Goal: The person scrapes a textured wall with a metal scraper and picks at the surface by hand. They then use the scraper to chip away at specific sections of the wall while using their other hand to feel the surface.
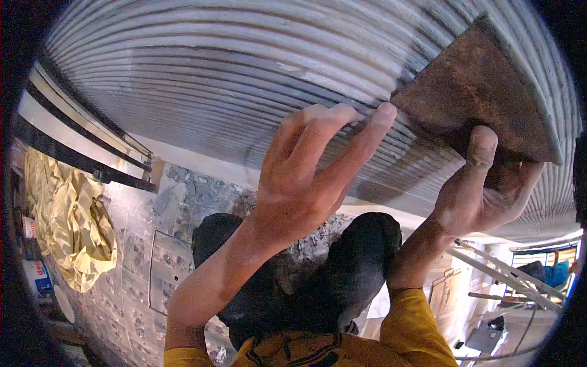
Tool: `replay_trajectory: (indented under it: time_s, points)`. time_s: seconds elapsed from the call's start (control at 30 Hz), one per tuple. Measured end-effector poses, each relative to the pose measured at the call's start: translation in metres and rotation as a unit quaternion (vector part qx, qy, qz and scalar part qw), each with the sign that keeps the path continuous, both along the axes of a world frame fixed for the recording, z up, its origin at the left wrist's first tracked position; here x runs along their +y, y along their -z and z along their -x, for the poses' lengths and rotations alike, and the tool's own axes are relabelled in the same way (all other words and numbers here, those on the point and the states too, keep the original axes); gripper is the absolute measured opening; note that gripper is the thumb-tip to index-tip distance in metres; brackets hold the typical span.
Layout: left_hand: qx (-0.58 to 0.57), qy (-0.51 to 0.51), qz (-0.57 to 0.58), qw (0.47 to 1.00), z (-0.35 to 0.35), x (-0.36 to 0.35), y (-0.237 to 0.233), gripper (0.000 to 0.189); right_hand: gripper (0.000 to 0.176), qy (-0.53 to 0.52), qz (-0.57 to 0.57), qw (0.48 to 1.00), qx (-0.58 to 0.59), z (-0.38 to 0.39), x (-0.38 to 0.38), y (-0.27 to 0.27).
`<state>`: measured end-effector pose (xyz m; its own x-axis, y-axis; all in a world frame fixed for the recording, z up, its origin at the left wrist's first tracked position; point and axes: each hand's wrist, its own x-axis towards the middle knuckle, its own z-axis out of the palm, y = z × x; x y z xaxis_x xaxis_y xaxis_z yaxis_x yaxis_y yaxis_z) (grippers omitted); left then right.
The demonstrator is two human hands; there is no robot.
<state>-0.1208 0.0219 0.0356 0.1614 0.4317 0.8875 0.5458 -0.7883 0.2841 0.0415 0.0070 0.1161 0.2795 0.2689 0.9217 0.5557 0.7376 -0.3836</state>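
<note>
A triangular brown piece with mottled colour and a grey edge, resembling a cut tile (pixel 483 92), lies at the upper right against a grey ribbed surface (pixel 244 79). My right hand (pixel 483 189) grips its lower side, thumb pressed on the brown face and the other fingers partly hidden beneath. My left hand (pixel 309 165) has bent, parted fingers reaching to the ribbed surface, and one fingertip meets the left corner of the piece. I see nothing held in it. The ridges run in long parallel lines and look like combed adhesive.
Below me are my dark-trousered knees (pixel 373 244) and a dirty, patterned floor (pixel 131 257) with grey debris. Crumpled yellowish sheeting (pixel 70 220) lies at left, near a white-and-blue container (pixel 38 278). Dark rails (pixel 79 144) stand at left; pale bars (pixel 507 275) cross at right.
</note>
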Motion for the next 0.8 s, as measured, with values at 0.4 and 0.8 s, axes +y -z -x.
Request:
replay_trajectory:
  time_s: [0.4,0.8]
  points:
    - [0.019,-0.002,0.005,1.000,0.002,-0.006,-0.004,0.064,0.052,-0.054,0.021,0.998,-0.021,-0.004,-0.001,-0.001]
    - [0.030,-0.015,0.020,0.999,0.002,-0.005,-0.001,0.060,0.054,-0.072,-0.001,0.997,-0.014,-0.014,-0.008,0.000]
